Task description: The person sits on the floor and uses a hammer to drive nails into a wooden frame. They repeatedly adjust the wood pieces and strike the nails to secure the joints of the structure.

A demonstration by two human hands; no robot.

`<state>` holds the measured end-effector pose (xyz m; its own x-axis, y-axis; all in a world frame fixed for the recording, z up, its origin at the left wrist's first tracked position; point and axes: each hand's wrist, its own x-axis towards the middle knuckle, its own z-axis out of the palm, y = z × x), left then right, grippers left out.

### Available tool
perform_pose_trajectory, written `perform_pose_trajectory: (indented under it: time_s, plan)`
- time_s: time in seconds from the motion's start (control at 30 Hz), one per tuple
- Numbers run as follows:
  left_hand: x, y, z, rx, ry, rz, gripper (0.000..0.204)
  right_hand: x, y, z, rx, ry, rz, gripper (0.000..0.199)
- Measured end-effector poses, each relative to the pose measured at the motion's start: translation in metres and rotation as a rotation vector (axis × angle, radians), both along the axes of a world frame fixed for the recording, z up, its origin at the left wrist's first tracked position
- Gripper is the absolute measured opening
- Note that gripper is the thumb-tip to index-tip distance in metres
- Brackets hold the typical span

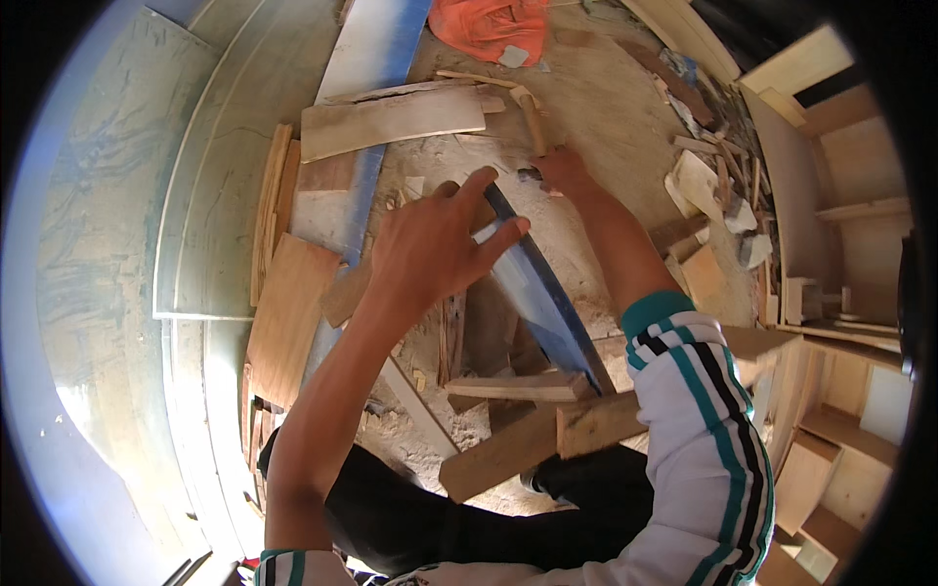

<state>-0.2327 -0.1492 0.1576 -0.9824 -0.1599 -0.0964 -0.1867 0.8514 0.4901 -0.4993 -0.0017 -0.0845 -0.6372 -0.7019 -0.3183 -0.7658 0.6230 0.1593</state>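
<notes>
My left hand [425, 239] is closed at the far end of a long strip [547, 283] with a dark edge and a blue-grey face; its thumb lies across the edge. The strip slants down toward my knees, and its near end meets some wood pieces. Farther out, my right hand [562, 171] is closed beside a wooden handle [533, 122] that points away from me. A small dark piece shows at these fingers, but how it joins the handle is hidden. Below the strip, a short wooden block [518, 388] and a thicker offcut [503, 454] lie near my legs.
A pale board [391, 125] lies across a blue-edged plank [376, 44] at far left. A brown panel [290, 317] leans nearer on the left. Orange cloth [489, 29] lies at the back. Scrap wood and rubble line the right, beside wooden shelving [860, 210].
</notes>
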Motion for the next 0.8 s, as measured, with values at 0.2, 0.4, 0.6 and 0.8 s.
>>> perform_pose_trajectory:
  time_s: [0.2,0.4,0.6,0.8]
  plan:
    - [-0.002,-0.003,-0.012,-0.065,0.03,-0.041,0.074,0.043,0.016,0.128,0.149,-0.061,-0.055,0.052]
    - [-0.008,0.003,-0.034,-0.175,0.284,-0.043,0.079,0.138,0.066,0.317,-0.267,0.185,-0.555,0.059]
    - [-0.009,-0.009,-0.047,0.052,0.756,-0.066,0.06,0.272,0.2,0.416,-0.742,0.089,-0.726,0.061]
    - [0.061,-0.006,-0.015,0.621,1.04,-0.084,0.032,0.364,0.283,0.381,-0.618,-0.265,-1.145,0.049]
